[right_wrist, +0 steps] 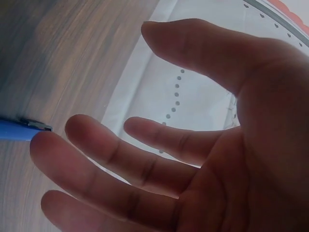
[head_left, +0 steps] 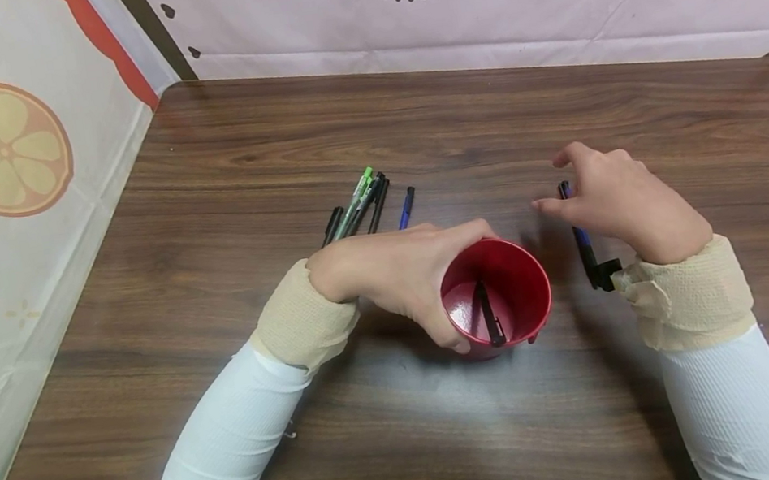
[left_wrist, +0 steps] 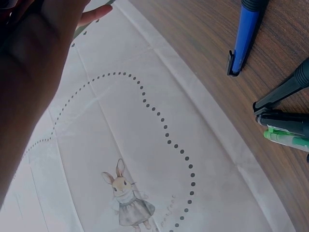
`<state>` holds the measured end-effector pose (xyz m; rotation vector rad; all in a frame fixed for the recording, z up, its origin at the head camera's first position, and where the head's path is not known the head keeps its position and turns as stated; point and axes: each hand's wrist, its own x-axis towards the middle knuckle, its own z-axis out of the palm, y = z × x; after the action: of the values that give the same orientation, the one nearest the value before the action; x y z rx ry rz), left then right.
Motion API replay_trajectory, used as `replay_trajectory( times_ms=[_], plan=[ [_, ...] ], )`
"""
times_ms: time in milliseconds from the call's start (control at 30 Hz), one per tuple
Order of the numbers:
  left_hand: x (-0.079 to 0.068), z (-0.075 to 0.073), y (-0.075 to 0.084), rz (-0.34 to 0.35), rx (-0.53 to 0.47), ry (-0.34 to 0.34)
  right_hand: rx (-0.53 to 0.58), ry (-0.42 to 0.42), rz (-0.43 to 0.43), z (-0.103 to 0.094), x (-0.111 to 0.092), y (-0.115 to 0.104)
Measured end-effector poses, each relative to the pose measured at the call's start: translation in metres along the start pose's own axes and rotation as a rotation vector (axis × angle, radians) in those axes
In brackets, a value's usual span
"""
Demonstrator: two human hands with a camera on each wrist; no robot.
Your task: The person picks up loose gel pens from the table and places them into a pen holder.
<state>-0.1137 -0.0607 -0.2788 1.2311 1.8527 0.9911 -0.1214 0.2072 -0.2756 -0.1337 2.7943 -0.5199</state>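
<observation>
My left hand (head_left: 399, 271) grips a red cup (head_left: 532, 281) near the middle of the table, its thumb and fingers around the side. Inside the cup a black pen (head_left: 490, 317) leans against the wall. Over the table to the right, my right hand (head_left: 625, 198) holds nothing, its fingers loosely bent and thumb spread apart. Just beside and partly under it lie blue and black pens (head_left: 583, 245). In the right wrist view, a blue pen (right_wrist: 19, 130) shows near the fingertips. The left wrist view does not show the left hand's grip clearly.
Beyond the left hand lie a blue pen (head_left: 406, 208), black pens (head_left: 379, 204) and green pens (head_left: 358, 198), their lower ends partly hidden by that hand. The brown wooden table (head_left: 204, 216) is bordered by a printed white curtain (head_left: 472, 22) at the back and left.
</observation>
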Motion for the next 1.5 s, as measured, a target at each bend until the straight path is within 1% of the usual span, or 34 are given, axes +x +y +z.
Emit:
replay_trajectory(
  times_ms=[367,600,967,1100,1300,1500],
  plan=[
    [0.000,0.001,0.000,0.001,0.030,0.015,-0.010,-0.033,0.013,0.000,0.003,0.004],
    [0.000,0.001,-0.001,-0.007,0.018,0.003,-0.034,-0.051,0.053,0.000,0.005,0.009],
    [0.000,0.001,0.001,-0.020,0.015,0.008,-0.059,-0.097,0.075,0.002,0.011,0.017],
    [0.000,0.002,0.001,-0.024,0.016,0.010,-0.053,-0.108,0.082,0.003,0.012,0.019],
    [0.000,0.001,0.000,-0.022,0.017,0.005,-0.014,-0.144,0.096,0.005,0.013,0.021],
    [0.000,0.001,0.001,-0.016,0.017,0.005,-0.038,-0.162,0.110,0.009,0.016,0.021]
  ],
)
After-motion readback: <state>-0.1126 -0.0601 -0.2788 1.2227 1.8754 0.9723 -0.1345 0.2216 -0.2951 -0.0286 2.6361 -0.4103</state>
